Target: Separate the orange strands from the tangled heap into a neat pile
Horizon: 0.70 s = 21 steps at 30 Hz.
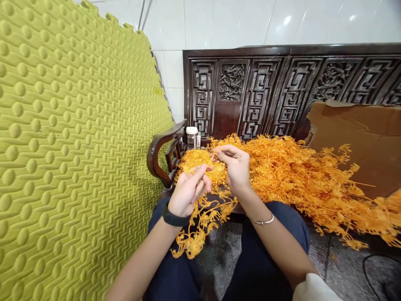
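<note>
An orange plastic flower stem (206,213) with branching sprigs hangs below my hands, between my knees. My left hand (189,186), with a black band at the wrist, is closed on this stem, thumb pressed against the fingers. Just above and to the right, my right hand (233,163) pinches a thin orange piece at the fingertips, near the stem's upper end. Whether that piece is joined to the stem, I cannot tell. Behind my hands lies a heap of small orange flower pieces (191,159) on the bench seat.
A large pile of orange branched stems (282,171) spreads along the bench to the right. Brown cardboard (357,142) leans on the carved wooden backrest (232,113). A white-lidded jar (191,137) stands by the armrest (153,154). Yellow-green foam matting (78,125) rises at left.
</note>
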Tool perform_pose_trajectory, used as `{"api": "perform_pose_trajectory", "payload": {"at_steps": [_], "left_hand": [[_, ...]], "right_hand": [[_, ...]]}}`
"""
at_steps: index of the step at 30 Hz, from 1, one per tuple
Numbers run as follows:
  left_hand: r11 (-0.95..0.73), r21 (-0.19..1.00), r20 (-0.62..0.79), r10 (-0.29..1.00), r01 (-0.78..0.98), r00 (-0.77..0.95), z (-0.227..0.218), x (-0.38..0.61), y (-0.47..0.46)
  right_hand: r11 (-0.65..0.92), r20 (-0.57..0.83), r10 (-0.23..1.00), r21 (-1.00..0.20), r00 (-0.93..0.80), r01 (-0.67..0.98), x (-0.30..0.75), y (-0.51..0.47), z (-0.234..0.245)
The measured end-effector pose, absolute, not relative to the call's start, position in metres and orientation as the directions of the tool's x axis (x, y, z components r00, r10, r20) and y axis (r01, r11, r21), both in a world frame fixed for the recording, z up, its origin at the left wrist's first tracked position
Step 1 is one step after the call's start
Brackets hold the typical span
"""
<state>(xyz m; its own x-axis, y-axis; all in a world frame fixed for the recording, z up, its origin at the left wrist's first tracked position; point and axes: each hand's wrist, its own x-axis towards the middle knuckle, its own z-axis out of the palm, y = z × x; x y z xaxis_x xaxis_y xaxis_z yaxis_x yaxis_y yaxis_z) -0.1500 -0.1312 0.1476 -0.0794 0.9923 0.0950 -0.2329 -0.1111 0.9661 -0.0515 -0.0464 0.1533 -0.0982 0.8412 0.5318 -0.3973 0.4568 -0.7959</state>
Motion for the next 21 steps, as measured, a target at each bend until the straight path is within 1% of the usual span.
{"api": "perform_pose_trajectory", "payload": {"at_steps": [3, 7, 12, 16, 18, 21], "left_hand": [[-0.134, 0.973, 0.123, 0.990, -0.188, -0.070, 0.150, -0.161, -0.106], [-0.114, 0.986, 0.113, 0.993, -0.121, -0.015, 0.143, -0.173, -0.069], [-0.057, 0.997, 0.061, 0.994, -0.047, 0.091, 0.117, -0.186, -0.033], [0.015, 0.996, -0.003, 0.990, -0.086, 0.140, 0.089, -0.193, -0.020], [0.051, 0.993, -0.034, 0.988, -0.110, 0.152, 0.079, -0.195, -0.018], [0.122, 0.980, -0.087, 0.973, -0.155, 0.214, 0.074, -0.200, -0.020]], "right_hand": [[0.465, 0.527, 0.847, -0.801, -0.076, -0.377, -0.057, -0.023, 0.152], [0.447, 0.491, 0.869, -0.831, -0.061, -0.331, -0.057, 0.010, 0.141], [0.276, 0.309, 0.937, -0.941, -0.164, -0.195, -0.049, 0.040, 0.116], [0.194, 0.208, 0.937, -0.978, -0.279, -0.079, -0.048, 0.055, 0.097], [0.188, 0.195, 0.929, -0.981, -0.315, -0.054, -0.049, 0.059, 0.092], [0.212, 0.214, 0.907, -0.976, -0.363, -0.044, -0.049, 0.061, 0.090]]}}
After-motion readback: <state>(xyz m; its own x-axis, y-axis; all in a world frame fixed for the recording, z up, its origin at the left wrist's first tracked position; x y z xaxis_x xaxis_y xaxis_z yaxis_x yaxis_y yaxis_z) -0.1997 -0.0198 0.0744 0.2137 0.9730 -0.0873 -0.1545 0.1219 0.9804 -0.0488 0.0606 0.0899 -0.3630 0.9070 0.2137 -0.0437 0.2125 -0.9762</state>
